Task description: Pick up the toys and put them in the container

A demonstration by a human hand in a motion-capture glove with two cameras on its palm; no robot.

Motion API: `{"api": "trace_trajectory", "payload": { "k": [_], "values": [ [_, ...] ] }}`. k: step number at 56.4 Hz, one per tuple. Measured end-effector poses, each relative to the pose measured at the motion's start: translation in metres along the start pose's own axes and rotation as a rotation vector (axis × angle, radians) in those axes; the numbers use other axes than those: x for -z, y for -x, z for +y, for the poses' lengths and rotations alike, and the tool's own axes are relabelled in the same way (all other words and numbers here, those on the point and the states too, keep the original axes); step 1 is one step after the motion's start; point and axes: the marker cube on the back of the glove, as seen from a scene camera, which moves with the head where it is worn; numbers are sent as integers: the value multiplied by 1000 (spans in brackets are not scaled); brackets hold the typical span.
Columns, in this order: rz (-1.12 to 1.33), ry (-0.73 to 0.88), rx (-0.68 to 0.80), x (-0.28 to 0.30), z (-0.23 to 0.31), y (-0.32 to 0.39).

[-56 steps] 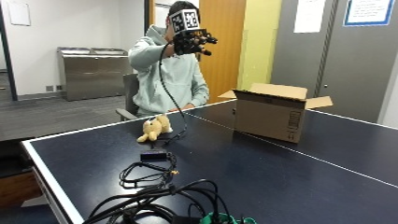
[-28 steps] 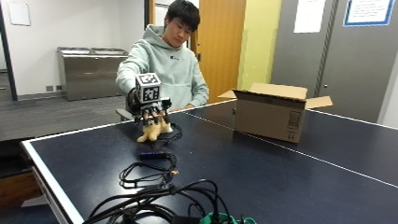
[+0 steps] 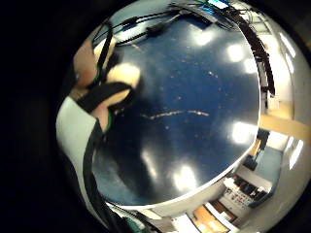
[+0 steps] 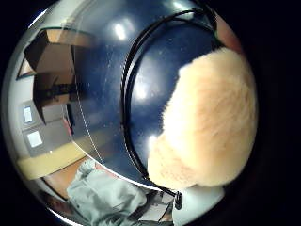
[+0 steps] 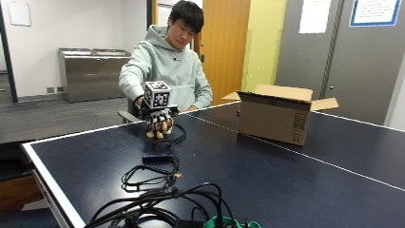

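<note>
At the near end of the dark blue table [image 5: 265, 180], in the outside view, the person's black-gloved right hand [image 5: 158, 124] comes down from above onto a small cream plush toy [image 5: 159, 135], fingers pointing downward and draped over it so that only the toy's lower edge shows against the tabletop; the fingers look curled round the plush, though the toy still seems to sit on the table. An open brown cardboard box [image 5: 275, 121] stands well apart toward the far side, flaps spread. A tangle of black cables [image 5: 152, 173] lies nearer the camera. In the little-finger-side palm view, a pale patch of the toy [image 3: 124, 75] sits between strapped fingers [image 3: 104, 99], with bare blue table beyond. In the thumb-side palm view, fuzzy cream fur [image 4: 211, 122] fills much of the picture, close against the palm, and the box [image 4: 49, 54] appears far off. The toy should be light, soft and compressible, not slippery and in no danger of breaking; taking it round the body's thickest part, so the pile bunches under the fingers, seems the safest hold.
</note>
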Motion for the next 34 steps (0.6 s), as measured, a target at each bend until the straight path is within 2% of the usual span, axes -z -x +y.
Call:
{"api": "trace_trajectory", "payload": {
  "k": [9, 20, 26, 31, 34],
  "values": [
    [60, 227, 64, 0, 27, 21],
    [89, 397, 109, 50, 63, 53],
    [71, 422, 114, 124, 22, 46],
    [120, 391, 166, 149, 67, 80],
    [148, 323, 183, 170, 76, 96]
  ]
}}
